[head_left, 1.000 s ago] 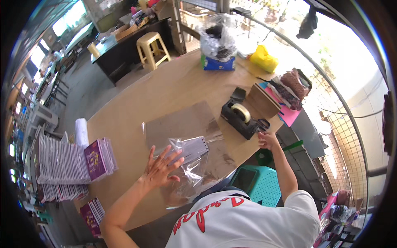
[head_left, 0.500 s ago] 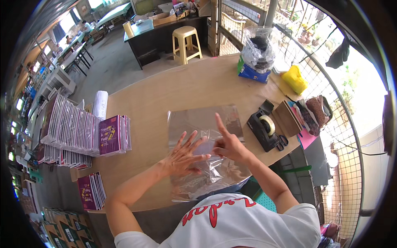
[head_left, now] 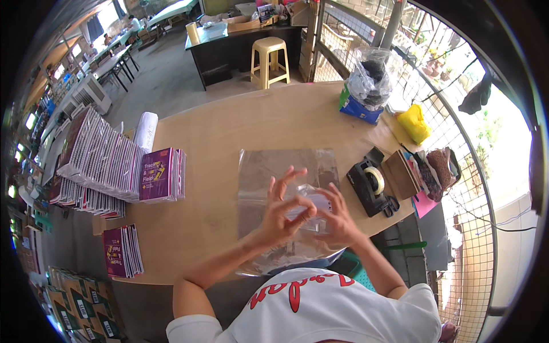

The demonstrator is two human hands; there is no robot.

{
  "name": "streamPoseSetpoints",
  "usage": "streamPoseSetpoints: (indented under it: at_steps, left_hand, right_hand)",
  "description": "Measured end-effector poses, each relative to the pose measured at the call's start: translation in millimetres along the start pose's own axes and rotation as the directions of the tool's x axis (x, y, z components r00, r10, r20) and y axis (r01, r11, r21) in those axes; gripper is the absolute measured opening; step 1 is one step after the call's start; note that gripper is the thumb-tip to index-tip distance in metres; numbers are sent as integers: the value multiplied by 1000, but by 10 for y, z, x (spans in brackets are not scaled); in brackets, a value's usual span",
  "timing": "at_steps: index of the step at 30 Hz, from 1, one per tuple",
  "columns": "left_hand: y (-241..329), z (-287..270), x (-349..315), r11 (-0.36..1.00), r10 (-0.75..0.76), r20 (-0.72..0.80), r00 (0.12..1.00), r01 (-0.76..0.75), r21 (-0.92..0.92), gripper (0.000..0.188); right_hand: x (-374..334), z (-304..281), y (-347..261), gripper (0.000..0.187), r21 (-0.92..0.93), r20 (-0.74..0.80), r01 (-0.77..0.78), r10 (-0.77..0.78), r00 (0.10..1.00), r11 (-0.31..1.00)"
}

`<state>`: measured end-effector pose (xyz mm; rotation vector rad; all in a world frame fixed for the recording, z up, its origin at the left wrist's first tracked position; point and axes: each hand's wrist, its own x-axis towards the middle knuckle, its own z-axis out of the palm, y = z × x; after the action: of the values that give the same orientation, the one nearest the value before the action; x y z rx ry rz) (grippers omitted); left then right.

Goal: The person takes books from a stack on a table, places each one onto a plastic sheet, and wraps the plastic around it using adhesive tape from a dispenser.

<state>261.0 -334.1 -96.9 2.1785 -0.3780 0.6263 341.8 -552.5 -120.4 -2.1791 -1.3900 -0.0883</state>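
Observation:
A clear plastic bag [head_left: 269, 171] lies flat on the wooden table [head_left: 229, 126] in front of me, with a booklet inside its near end [head_left: 286, 251]. My left hand [head_left: 283, 208] pinches the bag's plastic between thumb and forefinger, the other fingers spread upward. My right hand [head_left: 334, 214] presses against the same part of the bag, fingers curled on it, touching the left hand. A black tape dispenser [head_left: 372, 186] with a roll of clear tape stands just to the right.
Stacks of purple-and-white booklets [head_left: 160, 174] sit on the table's left side, with more piles [head_left: 91, 160] and boxes beyond. A white roll [head_left: 146, 130], a blue box with a stuffed bag [head_left: 363, 91], a yellow object [head_left: 414, 123] and a cardboard box [head_left: 400, 174] ring the table. A metal grille runs along the right.
My right hand came from the tape dispenser over to the bag and met the left hand. Both hands now pinch the plastic together; earlier the left lay flat on it.

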Motion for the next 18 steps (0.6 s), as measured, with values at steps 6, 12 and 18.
streamPoseSetpoints:
  at_steps: [6,12,18]
  left_hand:
    - [-401,-86,161,922,-320,-157,934,269,-279,63]
    - [100,-506,544,643,-535,-292,793,158,-750,83]
    - [-111,-233,-368,864,-357,137,924,271,424,75]
  right_hand:
    - [329,-342,-446,24,799,-573,412,345,744,439]
    - [-230,33,175,75,539,-334,10,202,921,843]
    - [-85,415,-73,67,313,-289,-47,142,947,949]
